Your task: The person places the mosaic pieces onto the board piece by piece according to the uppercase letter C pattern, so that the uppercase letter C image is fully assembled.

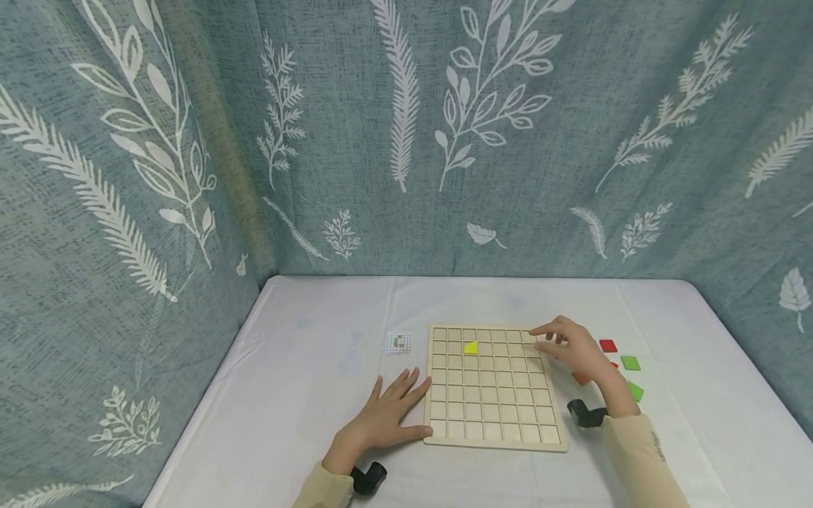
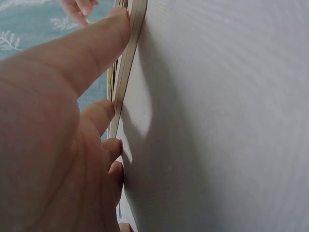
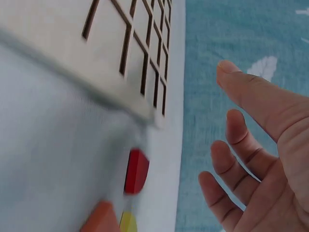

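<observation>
A pale wooden grid board (image 1: 492,447) lies on the white table, with one yellow piece (image 1: 471,348) in a cell near its upper left. My left hand (image 1: 383,418) rests spread beside the board; its thumb and index fingertip touch the left edge, as the left wrist view also shows along the board's side (image 2: 126,67). Over the upper right corner hovers my right hand (image 1: 574,346), fingers loosely bent. Nothing shows between its thumb and fingers in the right wrist view, where the hand (image 3: 270,159) is apart from the board (image 3: 72,53).
Right of the board lie loose pieces: a red one (image 1: 607,346), green ones (image 1: 631,363) and an orange one (image 1: 581,379), partly behind the right wrist. A small printed grid card (image 1: 399,343) lies left of the board. A patterned curtain (image 1: 406,233) hangs behind the table.
</observation>
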